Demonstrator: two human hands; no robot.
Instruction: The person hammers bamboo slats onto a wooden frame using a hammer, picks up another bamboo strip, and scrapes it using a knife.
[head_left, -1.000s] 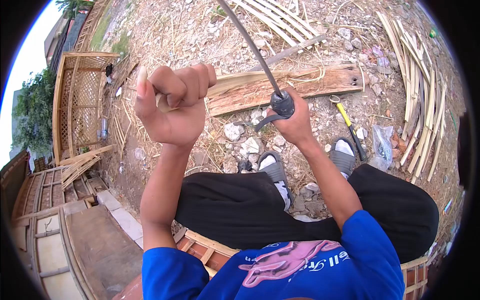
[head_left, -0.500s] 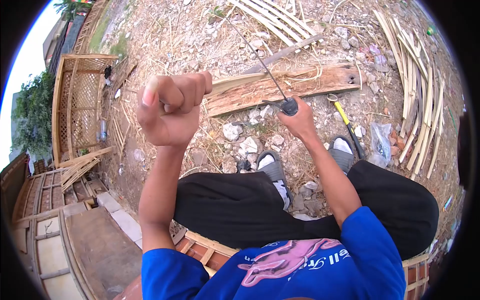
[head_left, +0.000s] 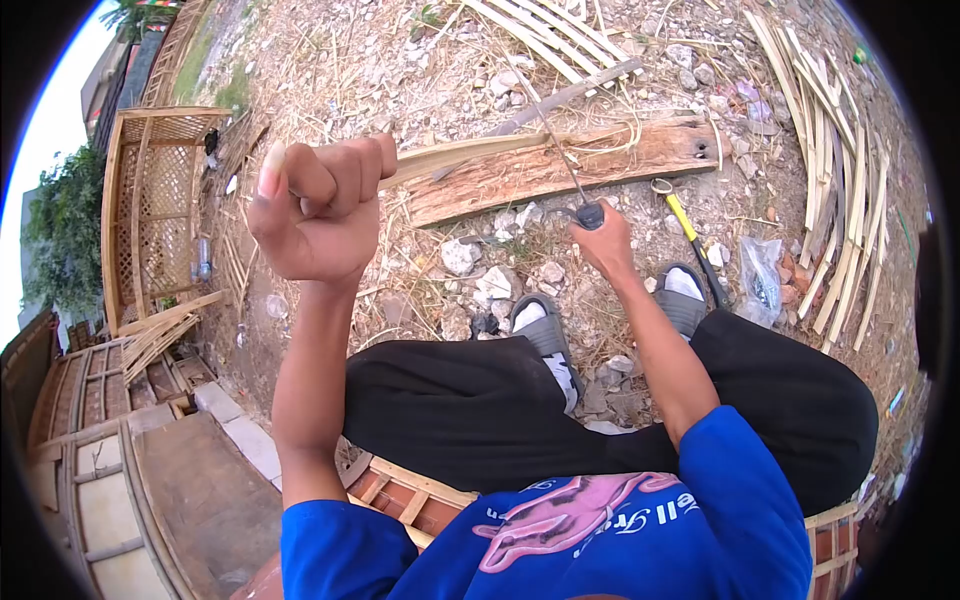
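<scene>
My left hand (head_left: 320, 210) is raised in a closed grip at the left, thumb on top. A pale bamboo strip (head_left: 470, 155) runs out from behind its fingers toward the right, over the plank; the fingers hide its near end. My right hand (head_left: 608, 243) is wrapped around the dark handle of a long, thin-bladed machete (head_left: 560, 150), whose blade points up and away, seen nearly edge-on. Where the strip ends, the blade crosses in front of the weathered wooden plank (head_left: 640, 150); whether the two touch I cannot tell.
A yellow-and-black-handled tool (head_left: 688, 225) lies near my right foot, beside a clear plastic bag (head_left: 762, 280). Long split strips (head_left: 840, 200) are piled at the right, more (head_left: 550, 40) at the top. A lattice-backed wooden frame (head_left: 160, 210) stands at the left. Stones and shavings litter the ground.
My left hand has shifted left and slightly down, and more of the strip shows. My right hand has moved slightly right, and the machete's blade now points more steeply away.
</scene>
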